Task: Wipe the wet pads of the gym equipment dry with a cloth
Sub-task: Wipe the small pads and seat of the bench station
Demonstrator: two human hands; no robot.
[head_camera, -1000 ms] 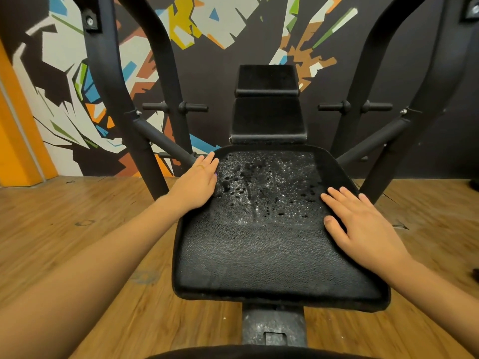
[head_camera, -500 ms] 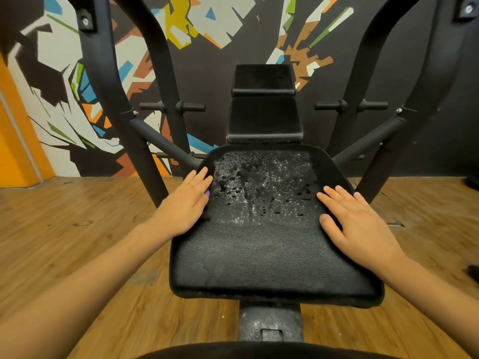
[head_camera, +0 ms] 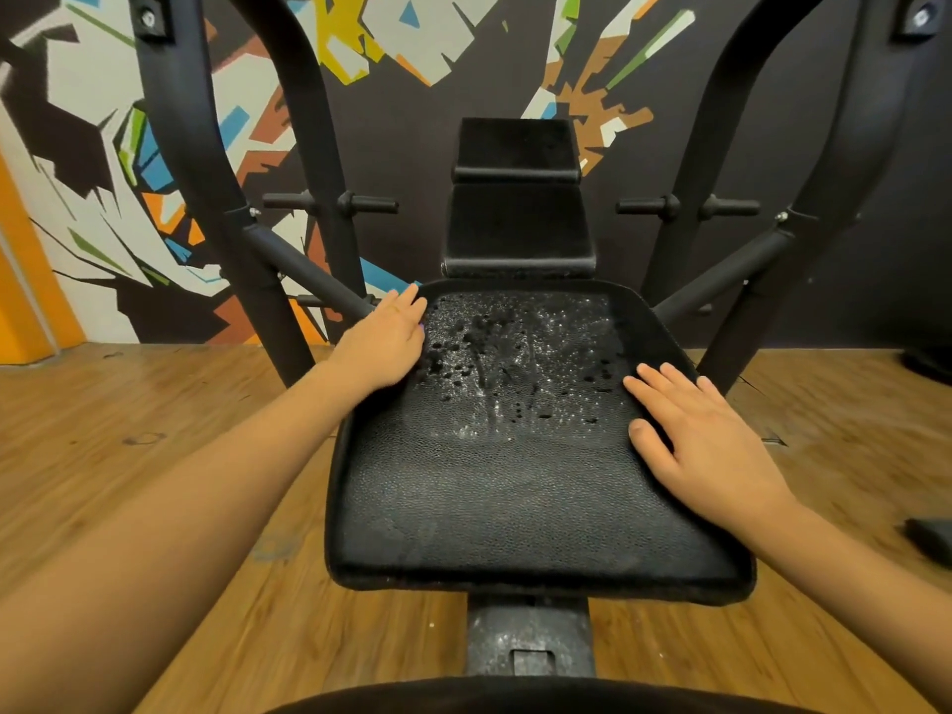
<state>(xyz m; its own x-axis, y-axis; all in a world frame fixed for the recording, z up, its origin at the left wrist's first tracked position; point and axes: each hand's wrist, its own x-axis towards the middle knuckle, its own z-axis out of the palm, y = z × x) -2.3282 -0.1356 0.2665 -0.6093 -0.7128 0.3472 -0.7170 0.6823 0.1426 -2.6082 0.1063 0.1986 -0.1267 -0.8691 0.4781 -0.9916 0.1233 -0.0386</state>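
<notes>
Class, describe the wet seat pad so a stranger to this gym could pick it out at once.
Find the black machine frame before the colourful mural wall. Low in the frame's middle lies the seat pad, with the left hand and right hand resting on its sides. Unlike the upright back pads behind, it lies flat, beaded with water.

Gym: black weight machine frame (head_camera: pixel 180 146), padded seat (head_camera: pixel 489 497), plate pegs (head_camera: pixel 368 202) (mural wall (head_camera: pixel 427 33), wood floor (head_camera: pixel 129 430)).

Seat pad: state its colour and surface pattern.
The seat pad is black with a pebbled grain, beaded with water toward the far end; head view.
</notes>
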